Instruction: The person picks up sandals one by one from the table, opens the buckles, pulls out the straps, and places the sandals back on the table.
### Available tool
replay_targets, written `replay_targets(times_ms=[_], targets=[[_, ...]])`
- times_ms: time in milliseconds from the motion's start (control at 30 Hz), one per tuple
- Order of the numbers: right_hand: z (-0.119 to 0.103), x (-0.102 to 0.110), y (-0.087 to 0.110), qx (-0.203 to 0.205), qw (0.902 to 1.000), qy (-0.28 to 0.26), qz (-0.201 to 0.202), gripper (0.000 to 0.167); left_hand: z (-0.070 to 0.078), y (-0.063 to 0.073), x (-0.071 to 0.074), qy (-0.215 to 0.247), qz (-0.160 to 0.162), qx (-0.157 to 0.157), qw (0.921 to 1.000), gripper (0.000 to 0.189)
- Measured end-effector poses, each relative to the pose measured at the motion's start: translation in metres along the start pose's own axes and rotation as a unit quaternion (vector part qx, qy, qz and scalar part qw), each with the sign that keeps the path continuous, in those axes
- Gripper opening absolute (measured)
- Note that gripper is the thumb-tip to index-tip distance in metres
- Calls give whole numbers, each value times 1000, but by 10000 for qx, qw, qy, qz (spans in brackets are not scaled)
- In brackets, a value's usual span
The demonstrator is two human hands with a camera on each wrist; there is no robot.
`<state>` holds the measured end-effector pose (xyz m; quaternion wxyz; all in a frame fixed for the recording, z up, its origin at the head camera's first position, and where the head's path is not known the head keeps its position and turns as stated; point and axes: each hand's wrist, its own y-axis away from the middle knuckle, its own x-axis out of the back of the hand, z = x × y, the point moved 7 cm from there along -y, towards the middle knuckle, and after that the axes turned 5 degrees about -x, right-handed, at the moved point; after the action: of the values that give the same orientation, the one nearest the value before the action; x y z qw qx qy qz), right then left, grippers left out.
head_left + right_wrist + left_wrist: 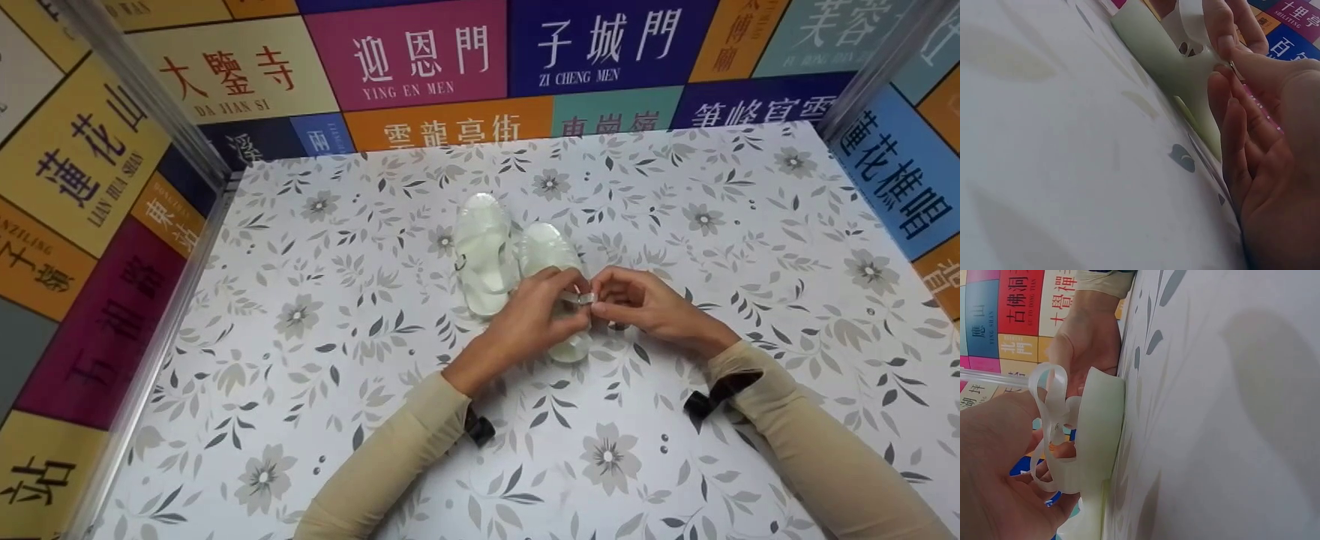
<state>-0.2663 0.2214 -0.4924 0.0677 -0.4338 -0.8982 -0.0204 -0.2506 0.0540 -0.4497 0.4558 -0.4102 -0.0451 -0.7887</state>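
Observation:
Two pale green, translucent sandals stand side by side on the table: the left sandal [484, 247] by itself, the right sandal [546, 244] under both hands. My left hand [532, 307] reaches over the right sandal and pinches its strap [576, 298] between thumb and fingers. From the other side my right hand [652, 307] pinches the strap's end by a small buckle [1232, 66] with thumb and index finger. Looping straps [1049, 382] rise above the thick sole [1100, 422] in the left wrist view. Fingers partly hide the buckle.
The table [420, 450] has a white cover printed with grey flowers and leaves. Panels of coloured place-name signs [420, 56] border its back and sides. Dark wrist straps [480, 427] show at the sleeves.

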Motion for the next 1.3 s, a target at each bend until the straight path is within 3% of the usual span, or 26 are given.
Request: replay_targets(times_ms=[333,767,933,1133,1300], targets=[[2,1,0,-268,9993,-48,-268,15,-1,-1,-3,8,-95,179,9998,27],[3,3,2,-174,9998,9,-49,18,0,-2,-3,87,-94,137,9998,25],[2,3,1,-145,9999,-54,4,17,-1,-4,-2,416,-190,47,9989,25],[0,2,-1,-47,10000,-31,-69,18,-9,-2,0,1365,-377,140,9898,27],[0,2,0,-80,10000,22,-23,16,-12,-2,3,1326,-274,-2,9908,25]])
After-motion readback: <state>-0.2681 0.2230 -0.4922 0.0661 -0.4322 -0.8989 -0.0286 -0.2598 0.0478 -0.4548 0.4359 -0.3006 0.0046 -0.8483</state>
